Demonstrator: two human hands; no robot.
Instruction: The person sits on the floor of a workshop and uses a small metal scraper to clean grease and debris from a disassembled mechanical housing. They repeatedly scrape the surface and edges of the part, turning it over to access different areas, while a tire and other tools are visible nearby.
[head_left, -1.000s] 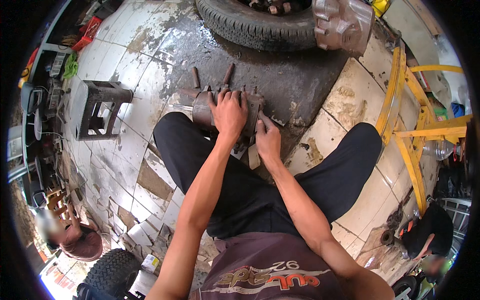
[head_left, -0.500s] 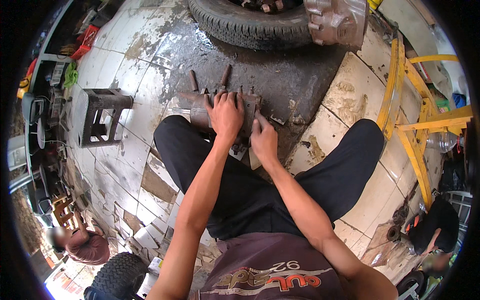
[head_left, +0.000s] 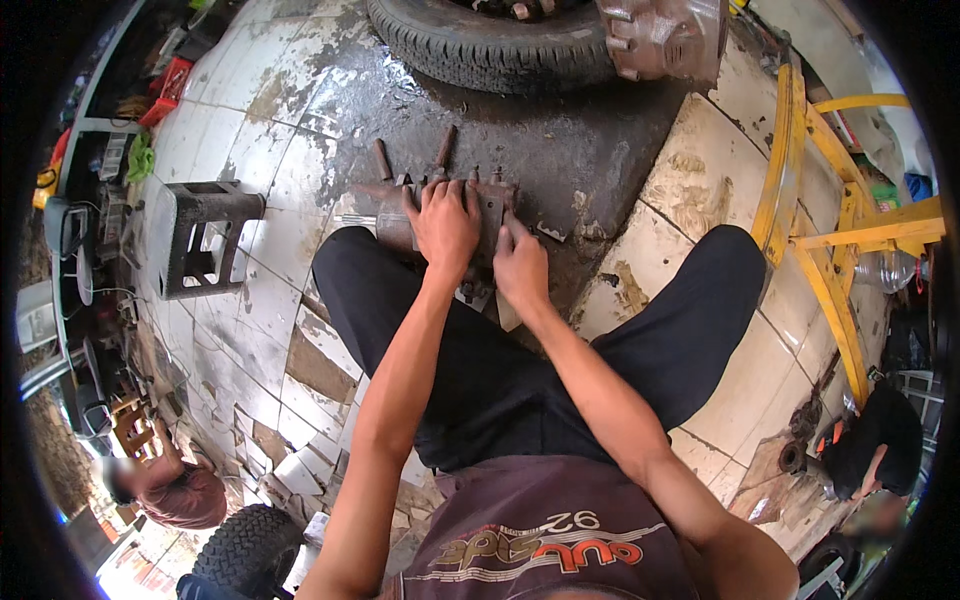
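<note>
A greasy metal housing [head_left: 395,233] lies on the dark floor patch between my knees, with a rounded left part, a flatter right part and studs along its far side. A bright ribbed metal piece [head_left: 356,220] shows at its left end. My left hand [head_left: 446,222] presses down across the housing, its fingers bent over the far side. At the right end is my right hand [head_left: 522,262], its fingers curled and the index finger against the edge; what they hold, if anything, is hidden. Two rusty rods [head_left: 446,148] point away just beyond the housing.
A large tyre [head_left: 490,58] lies at the far side, with a brown metal casing [head_left: 665,38] against it. A worn plastic stool [head_left: 208,235] stands left. On the right is a yellow metal frame [head_left: 785,160]. Other people [head_left: 185,492] are at the lower left and lower right.
My right hand has shifted slightly left and its fingers have curled in more along the housing's right edge. The left hand stays on the housing. The whole view has moved a little.
</note>
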